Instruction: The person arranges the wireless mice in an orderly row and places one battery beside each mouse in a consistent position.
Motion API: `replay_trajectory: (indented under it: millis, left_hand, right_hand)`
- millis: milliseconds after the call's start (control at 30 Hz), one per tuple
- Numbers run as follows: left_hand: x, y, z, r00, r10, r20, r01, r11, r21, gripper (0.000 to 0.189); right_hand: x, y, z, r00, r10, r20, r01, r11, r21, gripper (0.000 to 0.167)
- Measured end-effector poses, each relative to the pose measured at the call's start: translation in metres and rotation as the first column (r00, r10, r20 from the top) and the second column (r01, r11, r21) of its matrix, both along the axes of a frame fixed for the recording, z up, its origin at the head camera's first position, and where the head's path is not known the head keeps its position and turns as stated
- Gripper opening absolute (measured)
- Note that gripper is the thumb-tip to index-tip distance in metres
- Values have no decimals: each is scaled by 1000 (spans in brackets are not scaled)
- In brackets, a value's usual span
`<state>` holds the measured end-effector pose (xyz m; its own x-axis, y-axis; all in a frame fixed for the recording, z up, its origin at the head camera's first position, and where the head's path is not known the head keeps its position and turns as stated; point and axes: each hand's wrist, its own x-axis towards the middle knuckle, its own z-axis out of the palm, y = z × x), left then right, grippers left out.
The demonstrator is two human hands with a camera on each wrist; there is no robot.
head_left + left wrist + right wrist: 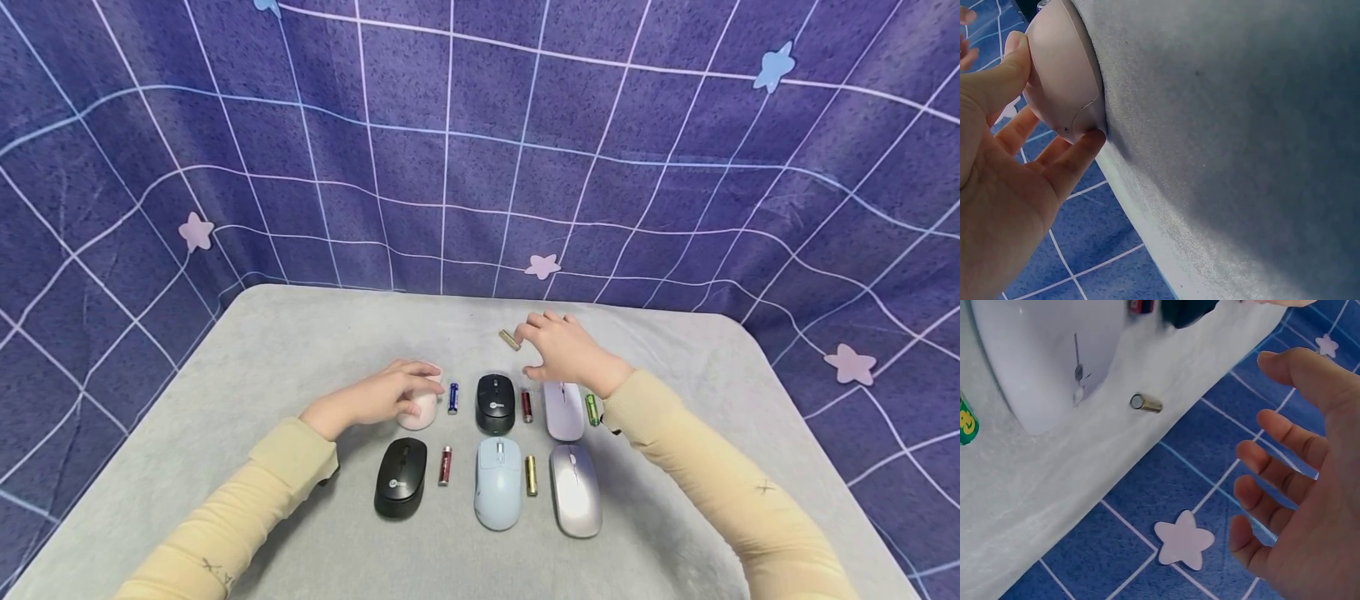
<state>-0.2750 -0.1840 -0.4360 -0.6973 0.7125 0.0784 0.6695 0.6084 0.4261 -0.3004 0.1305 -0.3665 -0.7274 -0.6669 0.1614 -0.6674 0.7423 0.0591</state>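
Note:
My left hand point(390, 393) grips a pale pink computer mouse point(1063, 69) on the left of the table, thumb on one side and fingertips on the other. Its palm side shows in the left wrist view. My right hand point(566, 348) is held over the far part of the table with fingers spread and loosely bent, nothing between them. Close to its fingertips lies a gold battery point(509, 339), also visible as a short cylinder in the right wrist view. Below that hand sits a lavender mouse point(564, 417), its far end partly covered. A blue battery point(453, 398) lies right of the pink mouse.
Two black mice point(496, 404), a light blue mouse point(498, 487) and a silver mouse point(576, 492) rest on the grey cloth. Among them lie two red batteries point(446, 467), another gold battery point(531, 477) and a green battery point(592, 410). A purple grid curtain point(480, 150) hangs behind.

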Motion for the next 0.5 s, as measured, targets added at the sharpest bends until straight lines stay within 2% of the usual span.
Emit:
replay_trajectory:
  millis: [500]
  left_hand:
    - [-1,-1,-1,1000,-6,-4,6,1000,5,41]
  right_hand:
    - [-36,-8,-17,998,-32,60,32,999,8,51]
